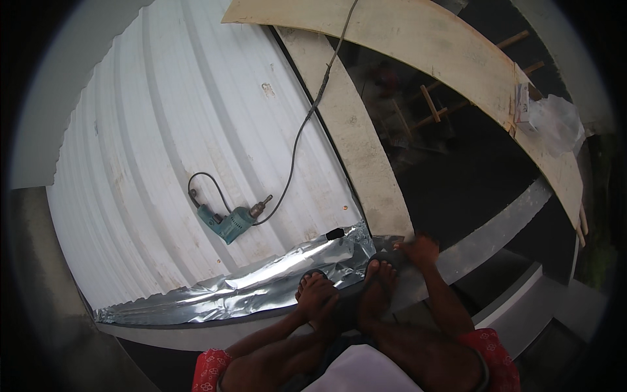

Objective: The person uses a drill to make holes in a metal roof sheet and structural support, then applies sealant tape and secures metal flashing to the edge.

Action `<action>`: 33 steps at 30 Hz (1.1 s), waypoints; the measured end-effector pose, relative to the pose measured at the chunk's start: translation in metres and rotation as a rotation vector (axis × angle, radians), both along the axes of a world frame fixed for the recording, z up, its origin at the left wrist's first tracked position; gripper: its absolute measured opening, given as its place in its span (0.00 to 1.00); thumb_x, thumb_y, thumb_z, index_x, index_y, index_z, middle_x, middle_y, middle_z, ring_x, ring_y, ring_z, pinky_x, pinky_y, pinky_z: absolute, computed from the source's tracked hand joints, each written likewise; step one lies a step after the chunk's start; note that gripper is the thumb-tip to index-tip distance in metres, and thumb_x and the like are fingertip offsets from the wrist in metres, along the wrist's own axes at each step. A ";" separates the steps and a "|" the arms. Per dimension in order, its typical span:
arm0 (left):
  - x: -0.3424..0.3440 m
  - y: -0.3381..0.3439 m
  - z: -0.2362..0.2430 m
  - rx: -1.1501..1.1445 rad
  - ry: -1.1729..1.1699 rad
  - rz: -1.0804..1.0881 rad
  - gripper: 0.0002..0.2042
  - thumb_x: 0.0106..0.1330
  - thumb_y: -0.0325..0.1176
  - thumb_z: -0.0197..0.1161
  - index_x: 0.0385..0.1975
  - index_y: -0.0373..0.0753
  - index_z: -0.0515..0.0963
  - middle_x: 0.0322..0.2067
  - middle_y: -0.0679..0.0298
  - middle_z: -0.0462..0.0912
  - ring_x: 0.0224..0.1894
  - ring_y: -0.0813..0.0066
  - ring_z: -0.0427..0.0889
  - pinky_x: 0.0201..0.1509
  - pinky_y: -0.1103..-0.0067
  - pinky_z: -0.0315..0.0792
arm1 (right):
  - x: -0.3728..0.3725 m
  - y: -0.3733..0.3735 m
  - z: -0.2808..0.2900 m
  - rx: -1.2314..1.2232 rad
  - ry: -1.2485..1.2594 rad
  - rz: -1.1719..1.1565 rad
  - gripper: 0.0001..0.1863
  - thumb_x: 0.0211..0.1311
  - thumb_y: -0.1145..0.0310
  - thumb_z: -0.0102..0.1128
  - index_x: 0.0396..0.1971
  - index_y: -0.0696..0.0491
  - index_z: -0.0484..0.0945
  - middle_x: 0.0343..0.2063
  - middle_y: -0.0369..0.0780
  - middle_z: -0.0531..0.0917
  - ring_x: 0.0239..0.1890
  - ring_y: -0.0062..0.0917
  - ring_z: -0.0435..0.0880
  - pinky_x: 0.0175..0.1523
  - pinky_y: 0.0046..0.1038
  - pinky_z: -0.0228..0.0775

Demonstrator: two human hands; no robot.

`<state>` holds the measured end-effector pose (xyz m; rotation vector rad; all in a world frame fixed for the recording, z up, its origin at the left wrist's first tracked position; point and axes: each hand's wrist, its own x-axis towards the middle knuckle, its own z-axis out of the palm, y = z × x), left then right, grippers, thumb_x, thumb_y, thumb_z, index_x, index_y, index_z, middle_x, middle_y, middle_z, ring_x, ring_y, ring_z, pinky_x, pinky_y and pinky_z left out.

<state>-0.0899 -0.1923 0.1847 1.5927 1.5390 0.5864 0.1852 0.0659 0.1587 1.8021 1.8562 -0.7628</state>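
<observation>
My left hand (315, 298) is down by my sandalled left foot, its fingers not clearly visible. My right hand (419, 250), fingers apart, is at the end of the foil strip (400, 243), right of my right foot (381, 281). Crinkled silver foil (261, 281) runs along the lower edge of the white ribbed sheet (144, 163), with a small black piece (334, 233) on it. A teal corded drill (227, 222) lies on the sheet above my hands.
A cream board strip (356, 144) borders a dark opening (450, 170) with wooden pieces below. A curved board (411, 32), crossed by the cable, holds a plastic bag (555, 127) at the right. A metal ledge (490, 222) extends to my right.
</observation>
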 end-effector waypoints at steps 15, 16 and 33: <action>-0.165 0.166 0.089 0.135 -0.397 1.046 0.49 0.71 0.31 0.58 0.75 0.40 0.21 0.60 0.47 0.75 0.37 0.66 0.88 0.37 0.77 0.82 | -0.004 0.003 -0.001 0.029 -0.108 0.053 0.46 0.35 0.33 0.76 0.50 0.54 0.80 0.47 0.49 0.84 0.53 0.45 0.83 0.57 0.45 0.75; -0.188 0.179 0.115 0.222 -0.379 1.088 0.51 0.71 0.35 0.62 0.75 0.40 0.21 0.59 0.47 0.75 0.35 0.67 0.87 0.36 0.78 0.81 | -0.006 -0.001 0.000 0.079 -0.109 0.036 0.45 0.35 0.34 0.76 0.49 0.54 0.80 0.47 0.49 0.85 0.53 0.46 0.83 0.56 0.45 0.75; -0.208 0.174 0.118 0.296 -0.271 1.186 0.52 0.68 0.32 0.63 0.75 0.40 0.23 0.60 0.48 0.74 0.40 0.65 0.85 0.41 0.75 0.79 | 0.017 -0.004 -0.017 0.171 -0.079 0.132 0.47 0.35 0.28 0.73 0.44 0.56 0.82 0.38 0.52 0.86 0.43 0.50 0.86 0.47 0.48 0.77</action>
